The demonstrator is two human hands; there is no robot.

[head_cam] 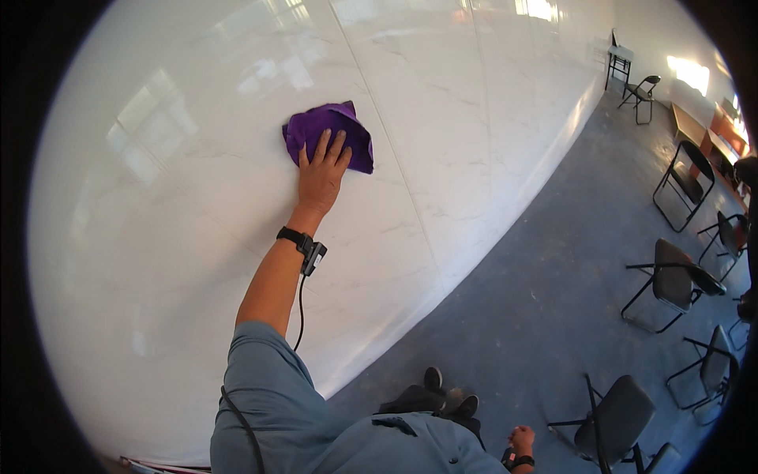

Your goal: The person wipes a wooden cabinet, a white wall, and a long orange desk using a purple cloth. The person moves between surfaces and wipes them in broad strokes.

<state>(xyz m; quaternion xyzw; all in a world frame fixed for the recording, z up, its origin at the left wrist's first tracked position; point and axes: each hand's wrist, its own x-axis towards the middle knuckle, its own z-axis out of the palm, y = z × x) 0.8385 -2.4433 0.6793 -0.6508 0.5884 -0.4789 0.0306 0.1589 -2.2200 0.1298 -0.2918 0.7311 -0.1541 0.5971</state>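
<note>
My left hand [323,178] lies with its fingers spread on a purple cloth [328,127], pressing it against a glossy white wall with faint marble-like veining [237,195]. The cloth is bunched, its right edge folded over near a seam between the wall panels. A black strap with a small device [305,246] sits on my left wrist, and a cable runs from it towards the sleeve. Down at the lower right, my right hand [522,437] hangs beside my body, away from the wall, its fingers curled and no object visible in it. That wrist also wears a black band.
The wall meets a grey-blue floor [509,296] along a diagonal edge. Several black folding chairs [672,275] stand at the right, one close to my right hand. Wooden desks [687,124] and a small table [620,54] are farther off. My shoes [433,378] are on the floor near the wall.
</note>
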